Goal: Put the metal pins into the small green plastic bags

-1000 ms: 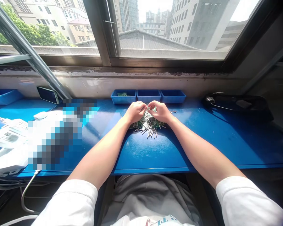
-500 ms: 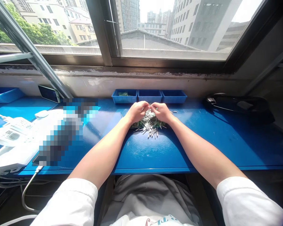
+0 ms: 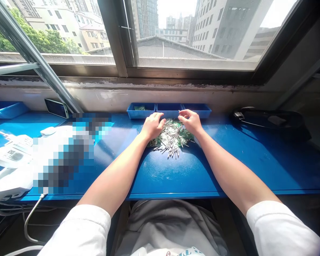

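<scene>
A loose heap of thin, silvery metal pins (image 3: pixel 173 140) lies on the blue tabletop, mixed with green pieces too small to make out. My left hand (image 3: pixel 152 126) is over the heap's left side, thumb and fingers apart, with nothing seen in it. On the other side, my right hand (image 3: pixel 190 121) hovers at the heap's upper right. Its thumb and fingertips are bent close together; a tiny light spot shows at the tips, too small to name. Just behind the hands stand three joined blue bins; the left bin (image 3: pixel 141 113) has some green material inside.
A blue tray (image 3: pixel 8 110) and a propped phone (image 3: pixel 56 107) are at the back left. White plugs and cables (image 3: pixel 16 153) crowd the left side, partly pixelated. A black case-like object (image 3: pixel 272 122) lies back right. A metal bar (image 3: pixel 40 64) slants before the window.
My hands, which met at the fingertips over the heap, have moved apart. The left hand has opened, and the right has shifted right and up slightly. More of the heap shows between them.
</scene>
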### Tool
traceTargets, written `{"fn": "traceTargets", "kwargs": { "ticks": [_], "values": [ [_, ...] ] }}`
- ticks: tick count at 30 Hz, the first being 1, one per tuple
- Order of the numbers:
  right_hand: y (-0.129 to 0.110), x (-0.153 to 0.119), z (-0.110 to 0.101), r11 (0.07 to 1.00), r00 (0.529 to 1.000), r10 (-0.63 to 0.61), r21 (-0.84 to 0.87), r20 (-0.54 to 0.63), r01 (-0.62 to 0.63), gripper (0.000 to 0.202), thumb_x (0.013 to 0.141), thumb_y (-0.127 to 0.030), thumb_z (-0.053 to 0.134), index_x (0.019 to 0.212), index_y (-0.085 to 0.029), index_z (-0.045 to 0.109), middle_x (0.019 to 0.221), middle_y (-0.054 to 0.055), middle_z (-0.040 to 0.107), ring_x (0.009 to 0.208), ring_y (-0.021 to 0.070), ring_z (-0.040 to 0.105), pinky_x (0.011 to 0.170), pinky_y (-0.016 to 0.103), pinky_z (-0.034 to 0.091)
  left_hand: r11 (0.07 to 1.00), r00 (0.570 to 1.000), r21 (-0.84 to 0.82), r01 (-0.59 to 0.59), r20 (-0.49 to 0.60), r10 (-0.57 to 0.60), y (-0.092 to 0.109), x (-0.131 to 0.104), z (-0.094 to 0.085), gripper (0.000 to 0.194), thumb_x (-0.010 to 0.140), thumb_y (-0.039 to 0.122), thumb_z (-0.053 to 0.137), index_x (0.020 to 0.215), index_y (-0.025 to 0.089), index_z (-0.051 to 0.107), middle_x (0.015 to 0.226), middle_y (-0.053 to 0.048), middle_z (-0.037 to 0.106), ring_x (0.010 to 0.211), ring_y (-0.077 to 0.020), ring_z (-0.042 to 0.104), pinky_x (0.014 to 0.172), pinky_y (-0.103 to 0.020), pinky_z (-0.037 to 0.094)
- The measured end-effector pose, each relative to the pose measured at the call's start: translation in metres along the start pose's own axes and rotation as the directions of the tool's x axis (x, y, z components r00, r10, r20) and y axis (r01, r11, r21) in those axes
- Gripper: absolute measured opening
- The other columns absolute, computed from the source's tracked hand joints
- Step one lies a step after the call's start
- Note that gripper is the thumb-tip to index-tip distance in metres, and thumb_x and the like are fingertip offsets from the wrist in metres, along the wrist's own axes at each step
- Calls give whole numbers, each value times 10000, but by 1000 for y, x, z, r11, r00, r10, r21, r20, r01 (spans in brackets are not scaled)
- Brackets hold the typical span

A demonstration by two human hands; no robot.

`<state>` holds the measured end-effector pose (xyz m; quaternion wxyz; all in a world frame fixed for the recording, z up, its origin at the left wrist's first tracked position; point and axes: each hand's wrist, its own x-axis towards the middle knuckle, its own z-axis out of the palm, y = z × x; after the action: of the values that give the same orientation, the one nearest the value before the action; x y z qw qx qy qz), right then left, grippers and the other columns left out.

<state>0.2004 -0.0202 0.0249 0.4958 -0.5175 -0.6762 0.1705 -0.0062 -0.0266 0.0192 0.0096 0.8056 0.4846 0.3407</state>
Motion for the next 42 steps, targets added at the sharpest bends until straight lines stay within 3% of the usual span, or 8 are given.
{"fn": "traceTargets", "kwargs": {
  "ticks": [3,6,12,17,22,31,37,42],
  "values": [
    [18,9,-11,971,991,-36,-241,-132,3,457,709,-281,553,1141,-155,635,1148,92,651,971,256,565,906,431,453,993,996,84,86,-7,-86,-8,0,1,340,886,291,431,1174,181,574,1233,-103,582,1158,-259,520,994,-399,403],
    [30,12,-20,917,986,-21,-396,-166,-48,598,712,-280,549,1291,-131,534,1320,116,547,1126,320,467,949,501,402,981,989,128,145,-24,-143,-15,0,1,298,848,215,435,1081,204,621,1186,-94,601,1115,-267,543,957,-415,422],
    [19,5,-10,880,999,-36,-474,16,39,629,762,-354,558,1368,-226,452,1423,75,451,1118,337,399,950,601,340,978,986,122,168,-7,-168,-18,0,1,256,817,213,453,950,207,671,1110,-91,629,1076,-273,561,942,-433,433],
    [-4,11,12,872,993,-45,-481,106,91,601,811,-416,534,1371,-218,444,1431,82,435,1147,351,384,965,610,323,974,980,125,188,36,-194,-16,-2,3,244,813,253,475,945,202,674,1105,-101,618,1096,-286,550,954,-447,428],
    [-23,37,32,832,986,-58,-538,156,134,569,831,-473,522,1318,-179,490,1378,128,474,1182,397,372,969,621,303,974,980,130,185,52,-193,-16,-3,3,231,812,262,486,922,196,678,1102,-107,618,1086,-288,556,944,-448,431],
    [-24,55,50,792,954,79,-600,288,115,637,785,-686,485,1116,-157,613,1196,176,579,1226,419,349,994,637,247,977,980,127,172,83,-183,-14,-3,2,253,825,252,460,927,192,684,1110,-112,618,1085,-288,559,931,-461,433],
    [-33,33,32,831,982,-72,-534,174,155,412,900,-462,433,1131,-174,616,1210,141,587,1152,358,418,955,540,338,978,981,117,173,74,-182,-16,-4,3,244,827,272,469,917,204,686,1119,-104,613,1091,-286,557,940,-452,434],
    [-23,3,14,887,954,-251,-354,165,295,187,841,-223,498,854,-180,679,879,61,685,878,220,555,851,350,425,981,982,125,149,101,-162,-15,-4,2,271,849,302,451,937,213,691,1120,-77,630,1084,-256,566,955,-402,431]
  ]
}}
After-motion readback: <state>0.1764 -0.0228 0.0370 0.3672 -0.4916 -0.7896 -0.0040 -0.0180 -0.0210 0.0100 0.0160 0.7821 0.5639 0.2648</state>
